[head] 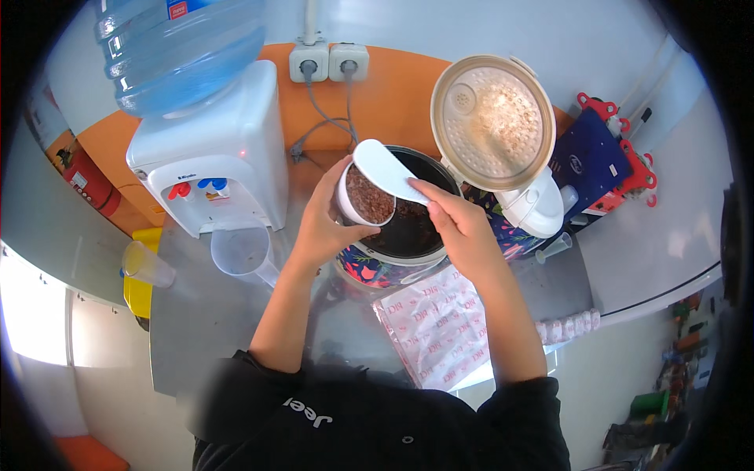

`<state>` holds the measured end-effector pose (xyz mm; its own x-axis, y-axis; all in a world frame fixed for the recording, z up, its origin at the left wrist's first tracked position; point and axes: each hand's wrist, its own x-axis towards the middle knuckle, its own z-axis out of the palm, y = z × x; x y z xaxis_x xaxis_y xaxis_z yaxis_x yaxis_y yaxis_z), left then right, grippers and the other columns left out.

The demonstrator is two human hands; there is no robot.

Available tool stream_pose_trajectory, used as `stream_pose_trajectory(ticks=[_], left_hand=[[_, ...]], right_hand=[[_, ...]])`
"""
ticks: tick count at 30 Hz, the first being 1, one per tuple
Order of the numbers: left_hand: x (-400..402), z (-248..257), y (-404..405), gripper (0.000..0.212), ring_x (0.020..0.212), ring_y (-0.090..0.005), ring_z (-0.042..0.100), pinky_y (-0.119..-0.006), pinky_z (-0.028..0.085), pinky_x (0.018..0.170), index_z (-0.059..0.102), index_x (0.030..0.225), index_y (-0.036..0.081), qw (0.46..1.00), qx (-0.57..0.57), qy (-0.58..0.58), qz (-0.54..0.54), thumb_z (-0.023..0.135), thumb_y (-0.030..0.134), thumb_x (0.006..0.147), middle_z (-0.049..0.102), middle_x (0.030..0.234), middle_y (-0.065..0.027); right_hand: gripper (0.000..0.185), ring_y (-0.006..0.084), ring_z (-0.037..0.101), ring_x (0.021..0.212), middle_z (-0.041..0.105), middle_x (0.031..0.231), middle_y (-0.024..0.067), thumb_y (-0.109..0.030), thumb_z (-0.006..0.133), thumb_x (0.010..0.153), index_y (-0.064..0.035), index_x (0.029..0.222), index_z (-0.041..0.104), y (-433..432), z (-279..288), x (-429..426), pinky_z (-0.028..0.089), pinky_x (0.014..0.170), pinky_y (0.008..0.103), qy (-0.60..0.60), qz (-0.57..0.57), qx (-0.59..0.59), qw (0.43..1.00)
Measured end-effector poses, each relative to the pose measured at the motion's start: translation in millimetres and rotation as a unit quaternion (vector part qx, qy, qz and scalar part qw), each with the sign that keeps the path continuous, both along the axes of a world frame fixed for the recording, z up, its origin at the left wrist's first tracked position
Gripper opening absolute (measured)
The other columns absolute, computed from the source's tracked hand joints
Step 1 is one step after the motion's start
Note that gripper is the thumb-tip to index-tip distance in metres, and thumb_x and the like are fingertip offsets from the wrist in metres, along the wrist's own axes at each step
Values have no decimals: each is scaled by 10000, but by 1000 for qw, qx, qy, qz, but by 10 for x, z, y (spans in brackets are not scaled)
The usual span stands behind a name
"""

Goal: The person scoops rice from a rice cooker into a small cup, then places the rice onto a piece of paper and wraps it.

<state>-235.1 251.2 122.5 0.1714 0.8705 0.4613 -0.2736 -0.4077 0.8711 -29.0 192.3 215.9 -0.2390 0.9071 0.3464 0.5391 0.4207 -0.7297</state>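
My left hand [321, 232] grips a small white cup [347, 207], tilted above the rice cooker. Reddish-brown cooked rice [370, 197] fills the cup close to its rim. A white rice paddle [383, 171] is held by its handle in my right hand [462, 226], its blade across the cup's upper rim. Beneath both hands stands the rice cooker [377, 268], with a floral-patterned body. Its dark inner pot [409, 238] holds some of the brown rice, partly hidden by the cup and paddle. The cooker's lid [492, 123] is raised, with wet droplets on its inner side.
Printed wrapping sheets [436, 329] lie in front of the cooker. Left of it are a water dispenser [206, 147], a clear plastic measuring jug [240, 250] and a translucent cup [148, 265]. Power cords [321, 112] hang behind. A dark blue box [583, 156] stands at right.
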Motion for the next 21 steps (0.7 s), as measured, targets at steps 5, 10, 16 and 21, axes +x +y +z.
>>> stream_pose_trajectory(ticks=[5, 10, 16, 21], left_hand=[[63, 11, 16, 1111, 1366, -250, 399, -391, 378, 1121, 237, 1500, -14, 999, 8, -35, -32, 835, -126, 571, 347, 1516, -138], [79, -48, 38, 1142, 1362, -242, 399, -385, 389, 1114, 187, 1514, -20, 996, -2, -81, -29, 844, -120, 585, 340, 1522, -144], [197, -72, -40, 1157, 1342, -239, 417, -380, 420, 1094, 185, 1518, 0, 997, 4, -63, 33, 866, -82, 587, 360, 1491, -134], [213, -150, -66, 1130, 1345, -250, 417, -394, 395, 1116, 236, 1509, 25, 994, 62, -18, 93, 867, -77, 578, 371, 1476, -120]], right_hand=[[329, 205, 647, 992, 693, 1044, 125, -174, 490, 1010, -58, 1303, 585, 21, -145, 71, 483, 874, 319, -105, 35, 49, 993], [363, 87, 509, 611, 568, 779, 23, -275, 475, 1024, -115, 1335, 575, -71, -213, 284, 417, 548, 248, 113, -62, -132, 983], [365, 98, 543, 697, 600, 806, 48, -232, 451, 1035, -66, 1342, 554, -215, -446, -11, 447, 641, 239, 91, -68, -123, 986], [340, 168, 609, 920, 673, 1062, 168, -130, 476, 1016, -17, 1332, 537, -221, -411, -181, 466, 854, 297, 2, -24, -32, 999]])
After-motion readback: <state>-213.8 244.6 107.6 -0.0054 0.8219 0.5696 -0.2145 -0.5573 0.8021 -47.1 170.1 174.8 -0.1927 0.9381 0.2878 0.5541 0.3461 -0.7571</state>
